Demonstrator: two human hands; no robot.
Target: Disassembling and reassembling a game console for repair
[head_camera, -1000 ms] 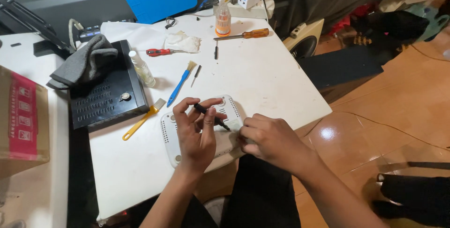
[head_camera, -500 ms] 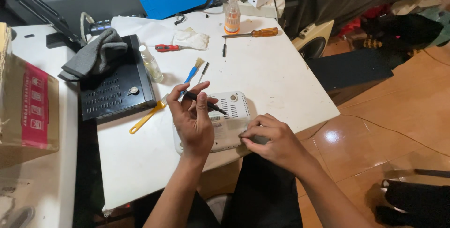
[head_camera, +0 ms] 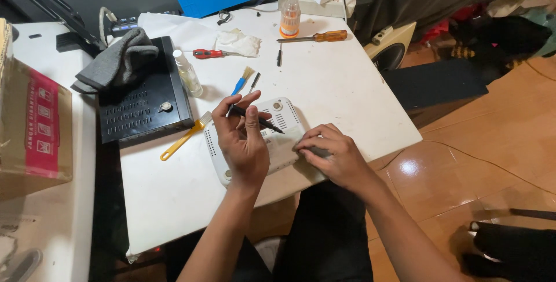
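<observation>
Left hand (head_camera: 243,143) pinching slim black screwdriver (head_camera: 258,118) over flat white plastic router casing (head_camera: 278,137) near tabletop's front edge; right hand (head_camera: 333,154) pressing casing's right side, fingers curled flat, holding nothing.

A white table (head_camera: 347,96) carries a white router (head_camera: 278,143) near its front edge. Beside it lie a yellow brush (head_camera: 184,137) and a blue brush (head_camera: 241,81). A black box (head_camera: 142,111) sits left. Farther back: a red screwdriver (head_camera: 209,54), a crumpled tissue (head_camera: 237,42), an orange screwdriver (head_camera: 315,37), two small bottles.
</observation>
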